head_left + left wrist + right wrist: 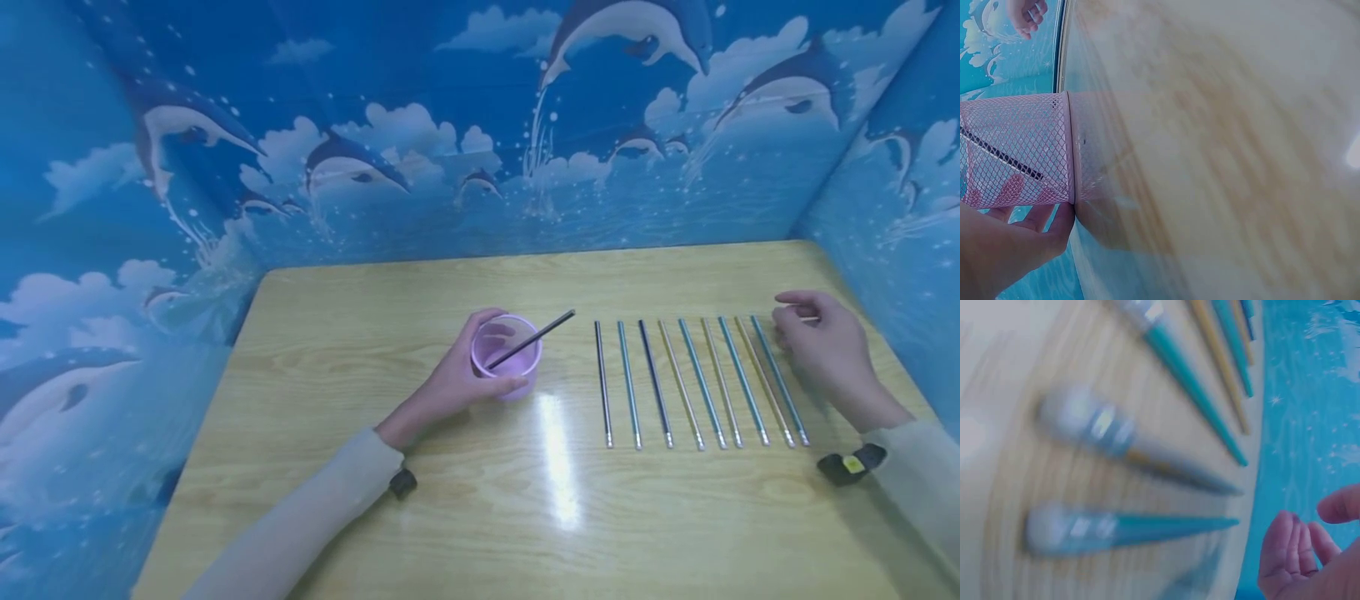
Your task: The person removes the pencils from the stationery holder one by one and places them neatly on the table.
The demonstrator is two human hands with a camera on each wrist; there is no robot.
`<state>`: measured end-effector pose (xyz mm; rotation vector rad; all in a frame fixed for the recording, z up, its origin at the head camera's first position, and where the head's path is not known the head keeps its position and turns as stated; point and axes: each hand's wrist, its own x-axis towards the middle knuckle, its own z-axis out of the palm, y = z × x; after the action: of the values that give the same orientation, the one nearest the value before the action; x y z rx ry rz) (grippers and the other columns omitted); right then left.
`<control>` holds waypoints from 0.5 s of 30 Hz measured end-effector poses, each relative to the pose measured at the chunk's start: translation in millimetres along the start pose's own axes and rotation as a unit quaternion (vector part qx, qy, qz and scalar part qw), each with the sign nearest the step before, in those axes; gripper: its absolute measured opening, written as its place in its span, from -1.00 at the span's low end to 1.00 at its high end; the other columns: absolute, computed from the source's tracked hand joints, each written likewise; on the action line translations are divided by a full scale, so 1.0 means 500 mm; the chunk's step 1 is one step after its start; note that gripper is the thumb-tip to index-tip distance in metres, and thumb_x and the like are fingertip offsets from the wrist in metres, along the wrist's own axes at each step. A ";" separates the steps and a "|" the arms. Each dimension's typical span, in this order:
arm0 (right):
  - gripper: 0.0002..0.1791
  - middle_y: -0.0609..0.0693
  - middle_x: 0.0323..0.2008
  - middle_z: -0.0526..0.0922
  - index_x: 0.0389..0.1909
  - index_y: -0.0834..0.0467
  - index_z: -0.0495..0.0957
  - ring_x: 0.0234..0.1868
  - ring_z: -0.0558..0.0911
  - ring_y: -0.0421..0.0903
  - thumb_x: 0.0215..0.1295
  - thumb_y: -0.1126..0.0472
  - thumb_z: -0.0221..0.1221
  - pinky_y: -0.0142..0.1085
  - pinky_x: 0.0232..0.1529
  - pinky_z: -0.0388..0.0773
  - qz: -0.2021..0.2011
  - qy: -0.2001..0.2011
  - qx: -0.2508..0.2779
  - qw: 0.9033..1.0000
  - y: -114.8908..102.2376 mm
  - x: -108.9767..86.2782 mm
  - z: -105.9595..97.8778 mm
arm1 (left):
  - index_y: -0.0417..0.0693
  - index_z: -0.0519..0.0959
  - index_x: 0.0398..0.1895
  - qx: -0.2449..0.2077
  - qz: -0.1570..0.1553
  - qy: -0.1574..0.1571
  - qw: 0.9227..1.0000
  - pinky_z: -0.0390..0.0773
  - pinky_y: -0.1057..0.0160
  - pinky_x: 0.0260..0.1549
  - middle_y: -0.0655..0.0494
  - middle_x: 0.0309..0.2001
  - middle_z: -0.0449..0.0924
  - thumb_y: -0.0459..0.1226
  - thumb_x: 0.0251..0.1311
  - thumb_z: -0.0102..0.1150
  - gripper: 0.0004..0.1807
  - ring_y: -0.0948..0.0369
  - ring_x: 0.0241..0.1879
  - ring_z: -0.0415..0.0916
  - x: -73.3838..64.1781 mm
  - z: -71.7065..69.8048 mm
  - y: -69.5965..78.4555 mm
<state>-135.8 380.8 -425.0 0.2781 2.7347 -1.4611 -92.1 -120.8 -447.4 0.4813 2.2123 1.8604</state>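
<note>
My left hand [450, 387] grips a pink mesh pencil cup [528, 360], thumb on the near side and fingers around the far side. The cup stands upright on the table. Inside it leans a dark pencil [532, 337], its upper end sticking out over the rim to the right. My right hand [828, 342] hovers at the right end of a row of pencils, loosely bent and holding nothing. Nearest to it lies a teal pencil [780, 379]; in the right wrist view the fingers [1279, 550] show beyond that pencil's far tip.
Several pencils lie side by side, eraser ends toward me: a black pencil [603, 383] at the left, then teal, dark and gold ones, including a gold pencil [681, 383]. The wooden table [337, 333] ends at a dolphin-printed backdrop [420, 167] behind and on both sides.
</note>
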 end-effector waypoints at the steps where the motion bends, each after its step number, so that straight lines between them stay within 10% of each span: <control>1: -0.81 -0.41 -0.23 0.61 0.17 -0.11 0.54 -0.29 0.69 -0.41 0.68 0.08 0.08 -0.53 -0.29 0.69 0.001 0.005 0.026 1.000 -0.007 -0.005 0.003 | 0.19 0.25 0.63 0.001 0.000 0.000 1.000 0.61 -0.01 0.32 -0.03 0.40 0.49 -0.31 0.10 0.69 0.07 -0.04 0.36 0.51 0.000 0.000 0.000; 9: -0.78 -0.15 -0.14 0.67 0.09 0.04 0.63 -0.21 0.71 -0.31 0.61 0.38 0.16 -0.52 -0.22 0.72 -0.040 0.050 0.281 0.958 -0.057 -0.035 0.028 | 0.16 0.24 0.64 0.001 0.000 0.000 1.000 0.61 -0.03 0.32 -0.05 0.40 0.48 -0.31 0.10 0.69 0.08 -0.08 0.37 0.50 -0.001 0.000 0.003; 15: -0.78 -0.07 -0.18 0.70 0.10 0.16 0.65 -0.24 0.74 -0.26 0.57 0.43 0.19 -0.51 -0.27 0.73 -0.088 0.072 0.305 0.946 -0.087 -0.054 0.061 | 0.17 0.25 0.64 0.003 -0.001 0.000 1.000 0.60 -0.03 0.32 -0.02 0.40 0.49 -0.31 0.10 0.69 0.08 -0.08 0.38 0.49 -0.003 0.000 0.005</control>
<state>-118.7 328.1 -403.5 0.1541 2.3706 -2.4037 -90.7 -121.1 -445.1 0.4806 2.2187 1.8533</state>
